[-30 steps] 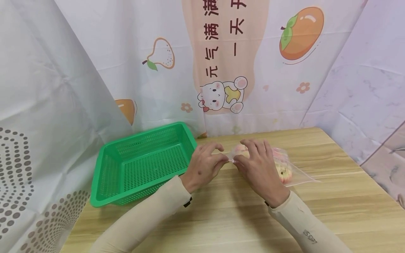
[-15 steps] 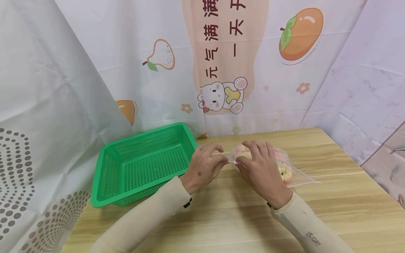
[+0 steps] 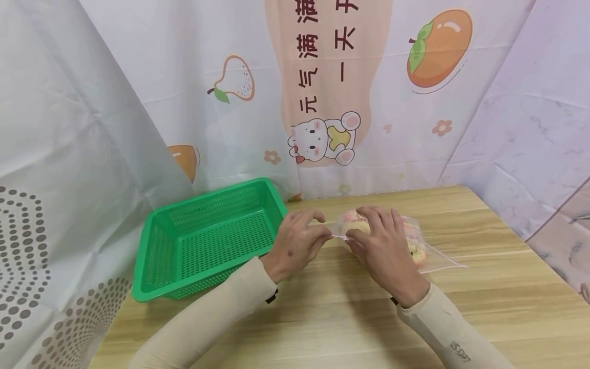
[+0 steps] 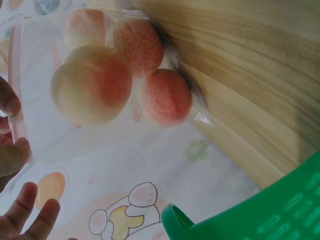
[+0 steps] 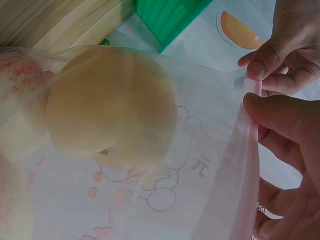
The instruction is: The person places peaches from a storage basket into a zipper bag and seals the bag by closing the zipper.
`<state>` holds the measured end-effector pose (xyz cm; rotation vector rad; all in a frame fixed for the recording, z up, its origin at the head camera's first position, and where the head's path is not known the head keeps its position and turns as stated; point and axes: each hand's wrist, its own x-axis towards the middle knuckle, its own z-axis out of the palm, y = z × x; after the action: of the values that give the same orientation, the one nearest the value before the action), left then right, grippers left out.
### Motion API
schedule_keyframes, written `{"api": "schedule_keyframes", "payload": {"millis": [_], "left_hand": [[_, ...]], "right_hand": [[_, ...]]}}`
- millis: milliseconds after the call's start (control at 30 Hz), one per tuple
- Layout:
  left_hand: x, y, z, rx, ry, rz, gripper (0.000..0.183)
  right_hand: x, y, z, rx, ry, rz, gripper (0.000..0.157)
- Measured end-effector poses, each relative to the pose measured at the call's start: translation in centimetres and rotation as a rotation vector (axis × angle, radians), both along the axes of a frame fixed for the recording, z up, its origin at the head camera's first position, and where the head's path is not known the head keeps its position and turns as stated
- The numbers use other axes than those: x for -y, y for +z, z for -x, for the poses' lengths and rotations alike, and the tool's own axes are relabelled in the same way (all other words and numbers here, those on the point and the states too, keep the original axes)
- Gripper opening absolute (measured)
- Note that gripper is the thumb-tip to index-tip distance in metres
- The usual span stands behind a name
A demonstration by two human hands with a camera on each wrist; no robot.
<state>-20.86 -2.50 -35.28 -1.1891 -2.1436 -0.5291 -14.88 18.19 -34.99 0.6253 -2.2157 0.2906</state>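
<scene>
A clear zip bag (image 3: 435,259) with several pink and cream peaches (image 4: 92,85) inside lies on the table, partly hidden behind my right hand. Along its mouth runs a pink zip strip (image 5: 251,145). My left hand (image 3: 297,241) pinches one end of this strip between thumb and forefinger. Just to the right of it, my right hand (image 3: 382,248) pinches the same strip, thumb on top, with its other fingers spread over the bag. In the right wrist view the two thumbs are close together at the strip's corner.
A green plastic basket (image 3: 221,277) with mesh sides stands on the left of the wooden table (image 3: 318,318), close beside my left hand. A printed fabric curtain (image 3: 392,179) hangs behind the table's back edge, and more cloth hangs at both sides.
My right hand has slid slightly to the right along the bag's zip strip, away from my left hand. The left hand stays in place, still pinching the strip's end.
</scene>
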Motion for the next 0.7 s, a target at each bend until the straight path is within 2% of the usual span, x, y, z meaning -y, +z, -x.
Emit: {"api": "schedule_keyframes", "payload": {"millis": [700], "left_hand": [[0.11, -0.08, -0.09, 0.014, 0.002, -0.003, 0.006]], "right_hand": [[-0.47, -0.13, -0.47, 0.007, -0.009, -0.004, 0.022]]}}
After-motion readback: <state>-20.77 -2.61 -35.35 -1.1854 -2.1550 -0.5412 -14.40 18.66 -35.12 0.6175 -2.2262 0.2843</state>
